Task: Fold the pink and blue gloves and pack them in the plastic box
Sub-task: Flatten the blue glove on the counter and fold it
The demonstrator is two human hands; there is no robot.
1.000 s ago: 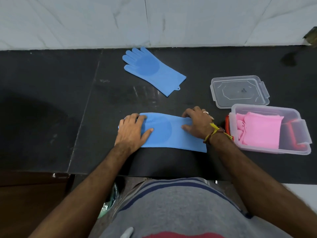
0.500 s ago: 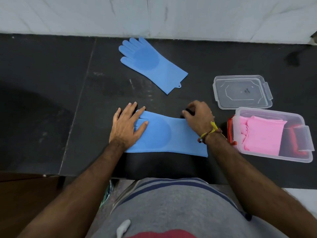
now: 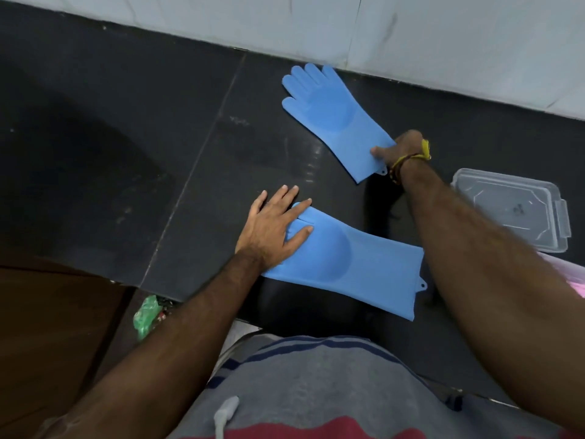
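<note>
Two blue gloves lie on the black counter (image 3: pixel 126 147). The near blue glove (image 3: pixel 351 261) lies flat by the front edge, cuff to the right, and my left hand (image 3: pixel 272 229) rests spread on its finger end. The far blue glove (image 3: pixel 335 118) lies near the wall, fingers pointing up-left. My right hand (image 3: pixel 400 148) has reached out and grips its cuff, thumb on top. Only a sliver of the plastic box with pink glove (image 3: pixel 576 280) shows at the right edge, behind my right forearm.
A clear plastic lid (image 3: pixel 512 207) lies flat on the counter at the right. A white tiled wall (image 3: pixel 411 33) runs along the back. A green bag (image 3: pixel 145 315) lies on the floor below the counter's front edge.
My right hand left the near glove's cuff and reached up to the far glove's cuff. The view swung left, so the box slid almost out of frame. My left hand stayed.
</note>
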